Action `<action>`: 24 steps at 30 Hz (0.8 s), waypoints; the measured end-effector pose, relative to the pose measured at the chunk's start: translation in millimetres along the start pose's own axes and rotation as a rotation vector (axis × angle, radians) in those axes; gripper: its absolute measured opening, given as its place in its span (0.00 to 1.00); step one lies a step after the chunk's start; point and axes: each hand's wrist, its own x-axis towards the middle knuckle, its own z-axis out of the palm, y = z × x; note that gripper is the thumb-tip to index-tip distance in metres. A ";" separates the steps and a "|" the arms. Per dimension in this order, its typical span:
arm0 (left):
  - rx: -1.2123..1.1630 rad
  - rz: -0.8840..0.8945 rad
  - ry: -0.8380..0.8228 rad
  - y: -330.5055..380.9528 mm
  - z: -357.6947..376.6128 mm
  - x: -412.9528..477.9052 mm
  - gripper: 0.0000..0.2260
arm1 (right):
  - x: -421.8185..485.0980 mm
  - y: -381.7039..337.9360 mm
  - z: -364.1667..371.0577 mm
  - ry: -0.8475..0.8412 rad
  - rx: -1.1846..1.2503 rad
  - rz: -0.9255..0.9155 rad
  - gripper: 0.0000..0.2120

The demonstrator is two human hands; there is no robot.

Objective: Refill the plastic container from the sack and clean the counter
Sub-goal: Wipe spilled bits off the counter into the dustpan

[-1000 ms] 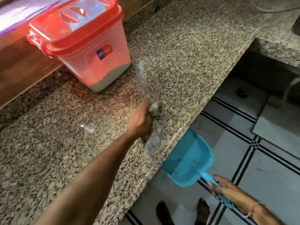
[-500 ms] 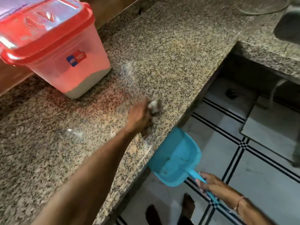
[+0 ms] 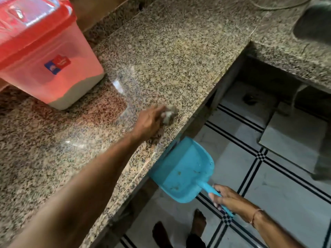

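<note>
A clear plastic container (image 3: 53, 68) with a red lid stands closed at the far left of the speckled granite counter (image 3: 179, 51); white contents fill its bottom. My left hand (image 3: 149, 121) presses a small grey crumpled cloth (image 3: 169, 114) onto the counter near its front edge. Just below that edge hangs a blue dustpan (image 3: 182, 170), with a few crumbs in it. My right hand (image 3: 226, 198) grips its handle. No sack is in view.
The counter turns a corner at the right, with a dark sink (image 3: 315, 20) at the top right. Below lies a white tiled floor (image 3: 279, 190) with black lines. My bare feet (image 3: 179, 228) stand by the counter's base.
My left hand with the cloth has slid a little toward the counter's front edge. The dustpan stays under the edge. The view has shifted, so the container sits further left.
</note>
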 end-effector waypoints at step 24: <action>-0.301 -0.518 0.230 -5.1 -45.6 -123.4 0.10 | -5.8 -0.5 7.2 -0.098 -0.077 -0.049 0.14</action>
